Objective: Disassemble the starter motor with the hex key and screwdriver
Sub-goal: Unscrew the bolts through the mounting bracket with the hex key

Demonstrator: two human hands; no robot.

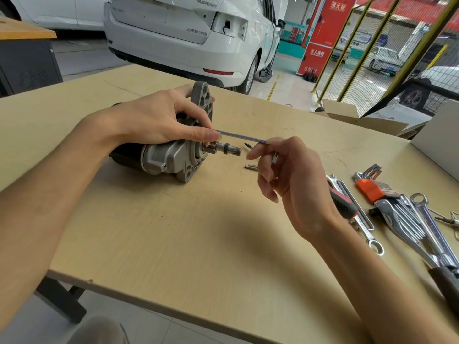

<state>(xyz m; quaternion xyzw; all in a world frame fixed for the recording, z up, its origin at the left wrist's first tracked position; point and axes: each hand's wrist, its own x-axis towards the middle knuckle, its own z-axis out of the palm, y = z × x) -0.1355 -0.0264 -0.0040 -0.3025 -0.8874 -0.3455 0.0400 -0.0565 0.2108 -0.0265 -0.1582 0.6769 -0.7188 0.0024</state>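
The starter motor [171, 155] lies on its side on the light wooden table [186, 232], its black body to the left and its grey flange and pinion shaft [229, 149] pointing right. My left hand [159, 117] grips the top of the motor housing. My right hand [285, 175] pinches the bent end of a long hex key [242, 137], whose shaft runs left to the flange beside my left thumb. A red-and-black screwdriver [344, 203] lies on the table to the right.
Two small bolts [250, 166] lie just right of the shaft. An orange hex key set [370, 187] and several chrome wrenches [419, 219] fill the right side of the table. An open cardboard box [360, 117] sits at the far right edge. A white car [188, 33] stands behind.
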